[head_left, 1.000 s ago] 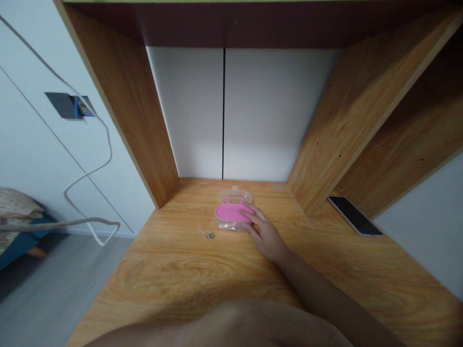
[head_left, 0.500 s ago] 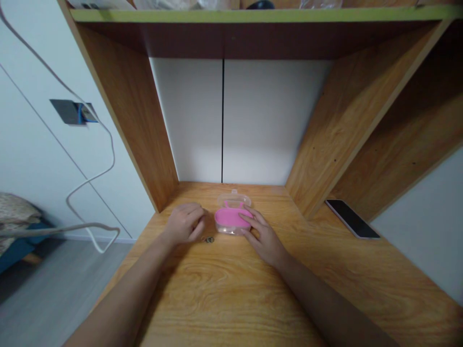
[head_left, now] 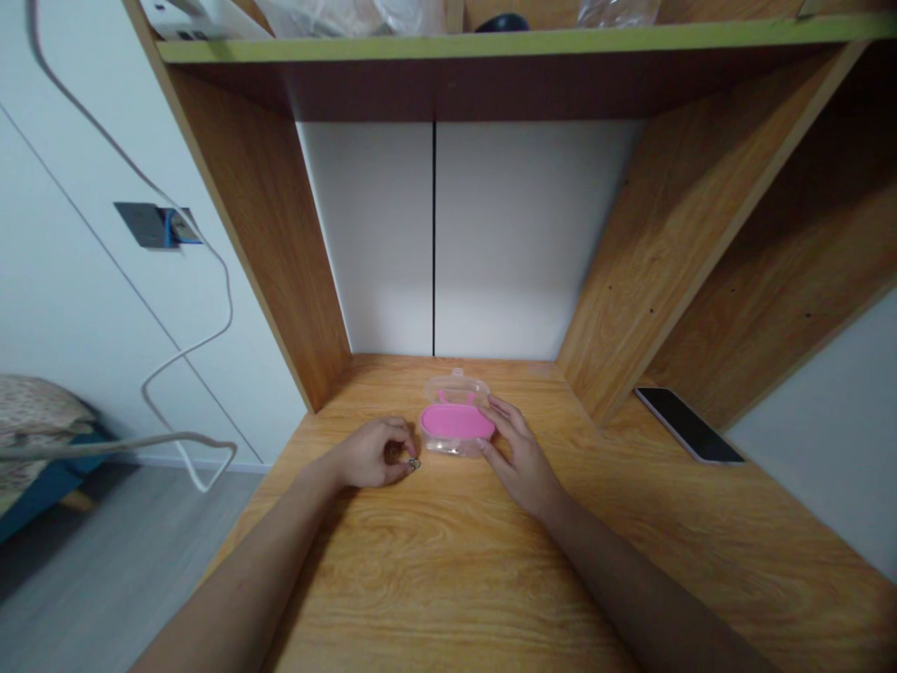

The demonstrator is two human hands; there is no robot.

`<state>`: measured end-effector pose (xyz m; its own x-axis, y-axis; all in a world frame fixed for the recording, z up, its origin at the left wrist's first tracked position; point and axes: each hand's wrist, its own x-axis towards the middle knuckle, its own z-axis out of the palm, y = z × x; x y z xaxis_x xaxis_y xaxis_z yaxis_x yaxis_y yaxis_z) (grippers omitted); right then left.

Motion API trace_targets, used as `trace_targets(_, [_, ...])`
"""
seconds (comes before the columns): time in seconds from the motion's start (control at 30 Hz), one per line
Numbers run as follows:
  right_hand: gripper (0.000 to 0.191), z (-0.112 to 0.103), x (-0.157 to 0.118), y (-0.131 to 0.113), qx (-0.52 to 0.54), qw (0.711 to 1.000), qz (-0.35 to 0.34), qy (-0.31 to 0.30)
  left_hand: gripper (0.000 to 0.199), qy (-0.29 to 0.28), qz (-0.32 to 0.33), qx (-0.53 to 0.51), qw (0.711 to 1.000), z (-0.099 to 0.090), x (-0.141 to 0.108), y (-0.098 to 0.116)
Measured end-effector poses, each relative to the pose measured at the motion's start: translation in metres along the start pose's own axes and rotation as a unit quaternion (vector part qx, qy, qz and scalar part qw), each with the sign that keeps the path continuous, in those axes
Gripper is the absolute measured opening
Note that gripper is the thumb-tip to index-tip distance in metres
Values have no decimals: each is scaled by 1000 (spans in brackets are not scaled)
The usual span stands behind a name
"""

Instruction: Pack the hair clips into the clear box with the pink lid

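A small oval box (head_left: 457,422) with a pink inner tray and clear plastic walls stands on the wooden desk. Its clear lid (head_left: 457,385) is raised at the back. My right hand (head_left: 517,458) grips the box's right end, with the thumb in front and the fingers over the pink rim. Just left of the box, my left hand (head_left: 378,453) rests on the desk, thumb and fingertips curled into a pinch. At those fingertips are small metal rings (head_left: 414,464), too small to make out in detail.
On the right of the desk (head_left: 434,579) lies a phone (head_left: 690,425). Wooden side panels (head_left: 259,224) flank the work spot, and a shelf with a green edge (head_left: 448,49) crosses above. A white cable (head_left: 228,290) hangs at the left by the wall socket (head_left: 150,224).
My left hand has turned from a loose fist beside the small rings to a pinch on them. My right hand stays at the box. The view has shifted slightly.
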<state>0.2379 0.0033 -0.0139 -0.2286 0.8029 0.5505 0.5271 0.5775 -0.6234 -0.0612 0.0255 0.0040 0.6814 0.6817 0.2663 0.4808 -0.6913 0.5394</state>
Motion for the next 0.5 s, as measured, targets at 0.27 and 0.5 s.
trace_targets(0.27, [42,-4,0,-10,-13,999,-14,37,7,-5,40,-61,997,14,7,17])
trace_targets(0.5, [26,-14,-7,-27,-59,987,-139,44,16,-8,90,-43,995,26,13,38])
